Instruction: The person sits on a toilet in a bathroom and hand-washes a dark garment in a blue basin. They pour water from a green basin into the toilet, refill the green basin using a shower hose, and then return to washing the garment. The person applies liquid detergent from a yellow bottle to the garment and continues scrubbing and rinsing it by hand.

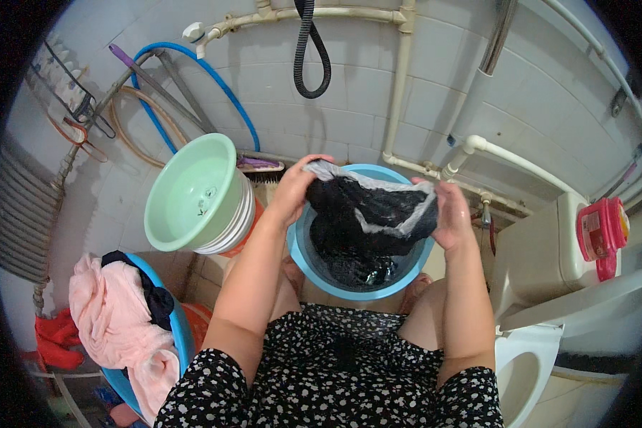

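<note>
A wet black garment with a grey band [374, 207] is stretched between my two hands over a blue basin [299, 253]. My left hand [292, 187] grips its upper left corner, fingers closed on the grey edge. On the opposite side my right hand [451, 214] holds the other end of that edge, thumb and fingers closed. The lower part of the dark cloth hangs down into the basin, where a wet, shiny surface shows. What kind of garment it is, I cannot tell.
A green basin [182, 189] rests tilted on a white bucket to the left. Nearer, another blue tub [182, 314] holds pink clothing [110, 307]. A toilet [524, 371] stands at the right, a pink container [598, 232] on its tank. Pipes and a blue hose [225, 82] line the wall.
</note>
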A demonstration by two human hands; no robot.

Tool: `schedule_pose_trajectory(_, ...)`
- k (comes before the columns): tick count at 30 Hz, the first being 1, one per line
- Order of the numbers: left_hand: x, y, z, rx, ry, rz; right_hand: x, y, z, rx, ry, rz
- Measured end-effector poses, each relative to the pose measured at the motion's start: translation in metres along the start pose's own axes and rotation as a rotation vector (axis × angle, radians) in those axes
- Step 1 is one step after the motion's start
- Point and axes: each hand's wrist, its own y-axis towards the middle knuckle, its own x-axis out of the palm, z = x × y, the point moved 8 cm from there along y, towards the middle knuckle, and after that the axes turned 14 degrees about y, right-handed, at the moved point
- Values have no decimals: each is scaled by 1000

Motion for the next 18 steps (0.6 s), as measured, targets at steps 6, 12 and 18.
schedule_pose_trajectory(6,18,2,-21,-268,-398,-135,-23,16,86,338,-457,42)
schedule_pose_trajectory(12,60,1,-43,-205,56,-244,11,14,96,274,-680,-85)
schedule_pose_trajectory(18,48,11,-17,44,243,-173,14,11,40,-5,-239,33)
